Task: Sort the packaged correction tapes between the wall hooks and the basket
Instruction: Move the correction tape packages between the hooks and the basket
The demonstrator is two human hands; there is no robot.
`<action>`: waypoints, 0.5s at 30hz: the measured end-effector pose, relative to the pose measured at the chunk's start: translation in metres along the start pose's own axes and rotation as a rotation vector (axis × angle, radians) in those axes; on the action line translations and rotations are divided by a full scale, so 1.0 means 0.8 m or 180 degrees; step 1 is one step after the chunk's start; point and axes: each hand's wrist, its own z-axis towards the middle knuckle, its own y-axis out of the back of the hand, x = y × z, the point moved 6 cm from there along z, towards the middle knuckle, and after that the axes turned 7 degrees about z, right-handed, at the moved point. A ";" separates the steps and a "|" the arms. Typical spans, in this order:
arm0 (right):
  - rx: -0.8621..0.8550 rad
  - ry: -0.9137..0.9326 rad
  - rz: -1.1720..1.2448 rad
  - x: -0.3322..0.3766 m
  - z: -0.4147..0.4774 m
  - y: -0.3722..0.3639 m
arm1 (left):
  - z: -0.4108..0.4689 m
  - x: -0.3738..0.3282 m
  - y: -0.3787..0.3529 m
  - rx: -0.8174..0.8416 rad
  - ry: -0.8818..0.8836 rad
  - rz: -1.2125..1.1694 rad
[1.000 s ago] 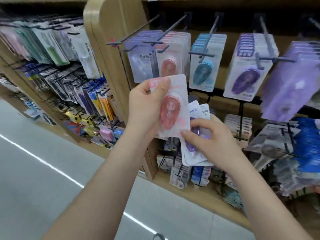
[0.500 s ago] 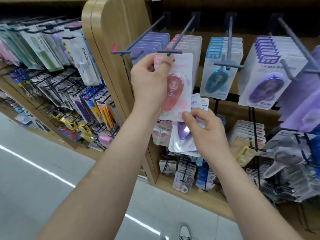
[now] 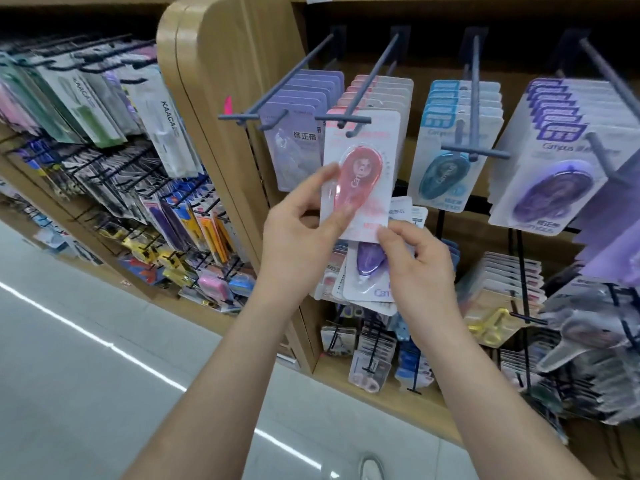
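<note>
the wooden shelving fills most of what i see, with pale floor running along its foot. to the left of its rounded end panel, rows of stationery packs hang in tilted lines. in the bay in front of me four stacks of correction tapes hang on long dark pegs: a lilac stack, a pink stack, a blue stack and a purple stack, well apart from each other.

my left hand is raised to the pink peg. its thumb and a finger pinch the lower left of a pink correction tape pack, the finger lying across the bottom of the blister. the pack is upright at the very front of that peg, in front of the pink stack, and the peg's upturned tip shows at the pack's hang hole.

my right hand sits just below, fingers curled round a fanned bunch of packs; the front one holds a purple tape. my right thumb tip touches the bottom edge of the pink pack.

the toe of a shoe shows at the bottom edge.
</note>
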 end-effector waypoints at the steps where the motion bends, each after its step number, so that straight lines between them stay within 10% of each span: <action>1: -0.0039 0.0009 -0.0034 0.000 0.000 0.003 | 0.007 0.004 -0.002 -0.0061 0.0061 0.0022; 15: -0.0079 0.0317 0.0100 -0.002 -0.016 0.054 | 0.037 0.033 -0.018 -0.0271 0.0098 0.0888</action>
